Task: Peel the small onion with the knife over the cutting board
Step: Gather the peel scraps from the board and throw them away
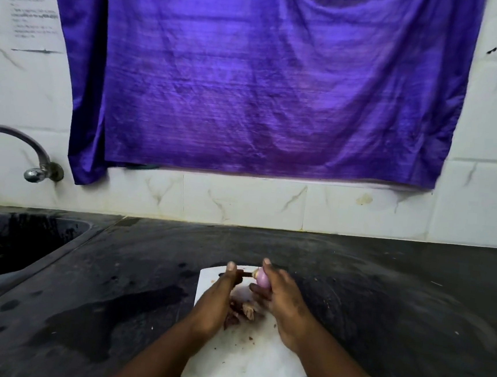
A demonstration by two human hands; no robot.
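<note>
A purple cloth (269, 79) hangs at twelve o'clock over the dark counter (382, 290); sink (11, 242) and tap (19, 150) sit at nine. The white cutting board (241, 359) lies at six, peel scraps (242, 311) between the wrists. Right hand (279, 299) pinches the small onion (263, 280); left hand (216, 299) is closed around the knife (245, 274), mostly hidden, tip touching the onion.

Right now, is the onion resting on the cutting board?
No, the right hand holds the onion up above the cutting board, with peel scraps lying below it.
</note>
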